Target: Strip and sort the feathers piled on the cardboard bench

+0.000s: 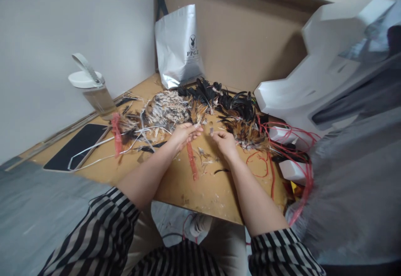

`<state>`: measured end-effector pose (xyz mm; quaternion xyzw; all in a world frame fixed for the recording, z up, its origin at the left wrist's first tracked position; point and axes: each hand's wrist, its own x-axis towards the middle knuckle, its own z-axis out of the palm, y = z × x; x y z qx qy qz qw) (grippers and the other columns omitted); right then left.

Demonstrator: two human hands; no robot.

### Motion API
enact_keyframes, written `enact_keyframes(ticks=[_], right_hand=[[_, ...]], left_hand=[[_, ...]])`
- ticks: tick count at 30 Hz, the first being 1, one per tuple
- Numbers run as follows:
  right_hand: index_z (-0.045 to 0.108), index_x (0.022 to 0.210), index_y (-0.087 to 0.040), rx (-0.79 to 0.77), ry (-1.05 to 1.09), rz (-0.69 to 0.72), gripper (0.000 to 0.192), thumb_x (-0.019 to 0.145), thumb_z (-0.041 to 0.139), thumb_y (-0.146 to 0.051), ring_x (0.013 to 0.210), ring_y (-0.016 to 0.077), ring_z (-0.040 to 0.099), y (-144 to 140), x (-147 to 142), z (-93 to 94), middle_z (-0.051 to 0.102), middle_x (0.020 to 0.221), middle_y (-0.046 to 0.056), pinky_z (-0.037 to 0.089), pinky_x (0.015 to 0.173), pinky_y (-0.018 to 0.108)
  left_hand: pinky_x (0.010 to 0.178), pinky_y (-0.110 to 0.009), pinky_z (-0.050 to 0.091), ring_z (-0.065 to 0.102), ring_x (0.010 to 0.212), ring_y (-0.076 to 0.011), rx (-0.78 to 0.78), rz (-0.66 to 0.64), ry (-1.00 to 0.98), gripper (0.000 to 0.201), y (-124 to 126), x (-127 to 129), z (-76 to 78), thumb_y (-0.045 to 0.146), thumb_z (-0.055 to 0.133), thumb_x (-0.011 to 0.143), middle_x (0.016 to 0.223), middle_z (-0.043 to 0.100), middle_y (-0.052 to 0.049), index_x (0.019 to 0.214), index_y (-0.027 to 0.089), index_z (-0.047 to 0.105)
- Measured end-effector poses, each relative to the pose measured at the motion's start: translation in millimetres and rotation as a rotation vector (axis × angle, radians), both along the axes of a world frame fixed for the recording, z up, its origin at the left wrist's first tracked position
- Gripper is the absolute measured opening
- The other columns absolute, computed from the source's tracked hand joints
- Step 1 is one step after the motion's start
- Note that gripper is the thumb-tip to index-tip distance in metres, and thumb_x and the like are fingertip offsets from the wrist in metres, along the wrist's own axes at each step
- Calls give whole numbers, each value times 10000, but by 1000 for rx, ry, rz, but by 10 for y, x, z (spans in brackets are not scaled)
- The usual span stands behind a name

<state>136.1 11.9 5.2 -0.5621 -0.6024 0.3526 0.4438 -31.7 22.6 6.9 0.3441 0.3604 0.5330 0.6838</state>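
Feather heap (200,105) on table (213,192), bag (178,46) behind, bottle (92,88) left.

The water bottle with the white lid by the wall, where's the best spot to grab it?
Probably the clear body of the water bottle, below its white lid. It leans, and the flipped-up handle looks too thin for a firm hold. Come from the table side on its right, since the wall stands close behind and the left hand is nearest.

Far across my table (175,184) a silver bag (178,46) leans against the brown board (244,38). At far left, my white-lidded bottle (92,88) stands by the wall, a black pad (77,144) lying nearer. On my right sit white foam blocks (319,71), tangled red strings (282,150) before them.
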Motion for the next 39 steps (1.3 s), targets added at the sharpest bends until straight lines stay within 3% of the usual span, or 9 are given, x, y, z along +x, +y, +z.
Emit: enact_keyframes(ticks=[3,7,12,18,21,26,30,39], right_hand=[[632,695,-166,-156,407,-10,288,566,678,-419,502,87,475,-11,-77,26,634,654,2,327,493,218],[649,763,-183,-218,578,11,316,549,702,-411,575,95,523,-73,-196,40,645,723,10,340,508,205],[655,740,-174,-105,527,-28,268,621,645,-414,617,108,522,-98,-255,-8,636,712,5,361,551,213],[664,677,-165,147,141,-10,264,705,547,-400,676,140,512,-48,-189,-83,607,663,10,385,636,240],[665,678,-170,194,31,14,269,726,521,-391,686,140,512,-39,-177,-95,603,664,10,393,667,245],[645,751,-167,107,221,10,214,648,604,-350,696,135,536,-63,-233,-29,634,737,13,409,692,253],[583,642,-154,35,396,-49,187,598,647,-325,551,86,456,-84,-247,24,560,603,-29,367,585,217],[540,561,-154,-4,474,-28,201,605,642,-321,491,66,386,-80,-221,14,490,514,-55,311,530,204]], left_hand=[[495,-128,444,609,577,-66,-27,-41,-19,169,-26,34,-17,208,685,668,779,676,-91,772,85,634],[501,-132,453,624,591,-82,-58,-121,-42,163,-59,73,-27,177,670,683,765,679,-96,806,74,643],[508,-138,458,643,636,-109,-108,-131,-68,120,-92,110,-4,149,646,704,779,681,-110,797,73,641],[530,-140,464,635,621,-101,-118,-125,-58,73,-104,133,-20,131,645,701,698,668,-95,736,70,629],[520,-132,452,615,581,-80,-94,-106,-6,85,-98,135,-35,147,657,691,656,654,-80,699,69,625],[476,-135,416,554,495,-51,-26,-62,89,131,-89,141,-24,170,690,654,590,626,-59,626,71,608],[475,-144,406,534,478,-44,-15,-49,132,142,-89,146,-18,175,684,660,586,620,-57,611,72,601],[521,-166,443,575,542,-69,19,-145,157,180,-98,145,-68,229,705,639,669,648,-86,656,73,618]])
